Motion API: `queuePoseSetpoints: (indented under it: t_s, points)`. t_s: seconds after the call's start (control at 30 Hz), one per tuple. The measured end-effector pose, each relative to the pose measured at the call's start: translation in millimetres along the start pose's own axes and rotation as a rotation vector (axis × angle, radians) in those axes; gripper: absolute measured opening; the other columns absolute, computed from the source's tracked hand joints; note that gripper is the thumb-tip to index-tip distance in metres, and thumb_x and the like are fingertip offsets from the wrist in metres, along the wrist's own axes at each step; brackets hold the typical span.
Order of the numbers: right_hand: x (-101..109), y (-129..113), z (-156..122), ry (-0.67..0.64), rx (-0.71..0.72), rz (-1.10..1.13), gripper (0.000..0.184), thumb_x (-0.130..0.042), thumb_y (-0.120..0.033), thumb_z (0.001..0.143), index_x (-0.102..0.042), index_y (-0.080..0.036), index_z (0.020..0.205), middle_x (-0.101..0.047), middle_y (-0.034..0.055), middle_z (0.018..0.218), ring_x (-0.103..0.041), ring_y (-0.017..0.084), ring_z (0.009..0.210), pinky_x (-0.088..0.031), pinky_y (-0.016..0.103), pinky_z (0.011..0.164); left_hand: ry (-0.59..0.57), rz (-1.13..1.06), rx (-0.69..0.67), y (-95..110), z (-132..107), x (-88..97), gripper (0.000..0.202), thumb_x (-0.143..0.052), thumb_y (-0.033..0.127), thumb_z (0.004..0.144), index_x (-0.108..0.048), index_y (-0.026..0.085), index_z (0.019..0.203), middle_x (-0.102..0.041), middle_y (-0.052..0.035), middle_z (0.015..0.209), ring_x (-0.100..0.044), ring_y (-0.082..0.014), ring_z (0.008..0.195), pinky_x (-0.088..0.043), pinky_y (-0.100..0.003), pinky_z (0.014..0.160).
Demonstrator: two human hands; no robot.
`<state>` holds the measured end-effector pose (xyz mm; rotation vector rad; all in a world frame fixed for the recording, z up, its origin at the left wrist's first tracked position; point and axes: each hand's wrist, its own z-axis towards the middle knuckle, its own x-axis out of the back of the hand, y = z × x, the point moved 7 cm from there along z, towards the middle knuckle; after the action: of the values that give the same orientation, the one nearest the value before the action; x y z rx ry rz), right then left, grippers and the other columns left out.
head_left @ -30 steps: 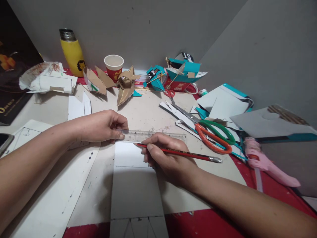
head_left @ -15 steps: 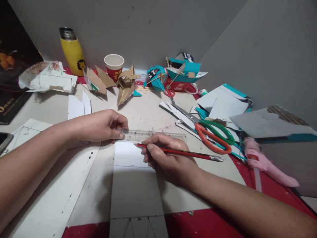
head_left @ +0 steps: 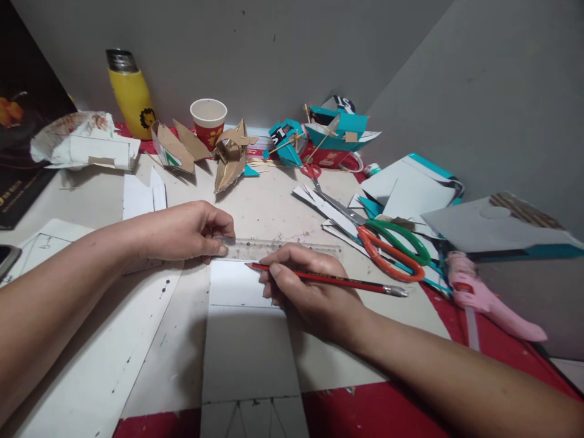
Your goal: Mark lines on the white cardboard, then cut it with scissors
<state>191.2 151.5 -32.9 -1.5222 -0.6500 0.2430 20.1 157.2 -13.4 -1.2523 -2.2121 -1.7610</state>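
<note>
A clear ruler [head_left: 255,249] lies across the far end of a white card strip [head_left: 250,350] marked with drawn lines. Its left end is pinched by my left hand [head_left: 196,234], thumb on top and fingers curled. My right hand [head_left: 314,283] grips a red and black pencil [head_left: 337,280] in a writing hold. The pencil's tip is at the card's far edge, just below the ruler; whether it touches the card I cannot tell. The fingers of my right hand rest on the card's right side and partly hide it.
To the right lie orange-and-green-handled scissors [head_left: 392,249], card scraps [head_left: 410,188] and a pink glue gun [head_left: 497,304]. Along the back stand a yellow bottle [head_left: 130,100], a paper cup [head_left: 208,121], folded cardboard pieces [head_left: 231,155] and a teal model [head_left: 340,131]. Drawn-on white card [head_left: 114,340] lies left.
The whole view shifts very slightly to the left. Both hands, the ruler and the pencil keep practically the same places relative to the card.
</note>
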Motion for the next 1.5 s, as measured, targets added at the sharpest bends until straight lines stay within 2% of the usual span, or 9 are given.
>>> queuePoseSetpoints:
  t_s: [0.23,0.43,0.6,0.77,0.93,1.0,1.07,1.23,1.5]
  points:
    - [-1.0,0.9,0.6,-0.011,-0.037,0.038,0.012,-0.056,-0.021,0.085,-0.067,-0.017,0.086,-0.068,0.0017,0.065,-0.059,0.011,0.053,-0.05,0.023,0.049,-0.012,-0.04,0.014,-1.4,-0.6,-0.9,0.011,-0.062,0.029,0.079,-0.062,0.019,0.08,-0.05,0.0046,0.058,-0.042,-0.0108,0.05,-0.031,-0.022,0.047]
    - [-0.8,-1.2,-0.6,-0.003,-0.047,0.113,0.011,-0.057,-0.023,0.087,-0.066,-0.017,0.083,-0.067,0.0023,0.065,-0.061,0.012,0.054,-0.05,0.022,0.048,-0.008,-0.034,-0.043,-1.2,-0.9,-0.7,0.008,-0.062,0.027,0.083,-0.062,0.018,0.082,-0.053,0.004,0.062,-0.047,-0.0106,0.055,-0.033,-0.022,0.052]
    - [25.3,-38.0,-8.0,0.206,0.299,0.15,0.022,-0.051,-0.033,0.098,-0.067,-0.019,0.104,-0.073,0.0051,0.081,-0.069,0.015,0.064,-0.058,0.029,0.058,0.025,-0.148,0.017,-6.6,-3.1,4.7,0.01,-0.065,0.028,0.083,-0.062,0.018,0.085,-0.054,0.0038,0.061,-0.05,-0.0104,0.054,-0.033,-0.021,0.049]
    - [55.6,-70.8,-16.7,0.449,0.56,-0.246,0.018,-0.05,-0.024,0.099,-0.066,-0.025,0.104,-0.075,0.0038,0.087,-0.072,0.018,0.082,-0.057,0.034,0.078,0.145,-0.332,0.038,-4.4,-6.8,15.5,0.014,-0.069,0.027,0.082,-0.063,0.016,0.088,-0.059,0.0029,0.062,-0.055,-0.0105,0.055,-0.04,-0.022,0.053]
    - [56.4,-83.0,-6.4,0.318,0.768,-0.735,0.023,-0.055,-0.025,0.094,-0.063,-0.023,0.116,-0.072,0.0095,0.109,-0.065,0.026,0.106,-0.047,0.045,0.095,0.209,-0.448,0.006,8.1,-9.6,12.2,0.018,-0.071,0.028,0.082,-0.064,0.015,0.091,-0.061,0.0023,0.064,-0.056,-0.0102,0.058,-0.044,-0.023,0.059]
    - [54.6,-80.8,-1.1,0.254,0.807,-0.894,0.027,-0.058,-0.028,0.093,-0.062,-0.019,0.118,-0.072,0.0113,0.109,-0.064,0.028,0.106,-0.04,0.05,0.102,0.247,-0.481,0.0,11.9,-10.8,10.3,0.019,-0.073,0.028,0.08,-0.065,0.015,0.091,-0.061,0.0029,0.066,-0.056,-0.0097,0.058,-0.043,-0.023,0.058]
    - [53.3,-76.7,3.4,0.189,0.819,-0.976,0.031,-0.059,-0.033,0.093,-0.062,-0.015,0.118,-0.073,0.0126,0.104,-0.065,0.028,0.099,-0.04,0.051,0.1,0.271,-0.483,-0.005,14.8,-11.7,8.3,0.021,-0.074,0.029,0.08,-0.066,0.015,0.093,-0.061,0.003,0.064,-0.055,-0.0094,0.057,-0.043,-0.022,0.057]
    - [50.3,-69.1,6.7,0.034,0.832,-0.978,0.036,-0.058,-0.039,0.095,-0.063,-0.011,0.117,-0.073,0.0116,0.095,-0.066,0.026,0.088,-0.05,0.039,0.077,0.293,-0.481,-0.014,15.3,-11.7,4.1,0.029,-0.075,0.037,0.08,-0.069,0.015,0.097,-0.062,0.0024,0.059,-0.055,-0.0094,0.056,-0.044,-0.021,0.058]
    - [58.6,-60.6,14.4,-0.07,0.732,-0.933,0.035,-0.06,-0.041,0.094,-0.064,-0.014,0.115,-0.073,0.0111,0.101,-0.069,0.025,0.09,-0.051,0.035,0.074,0.349,-0.577,-0.003,7.3,-8.0,2.3,0.029,-0.079,0.036,0.076,-0.071,0.015,0.095,-0.066,0.0008,0.067,-0.059,-0.0094,0.06,-0.047,-0.022,0.062]
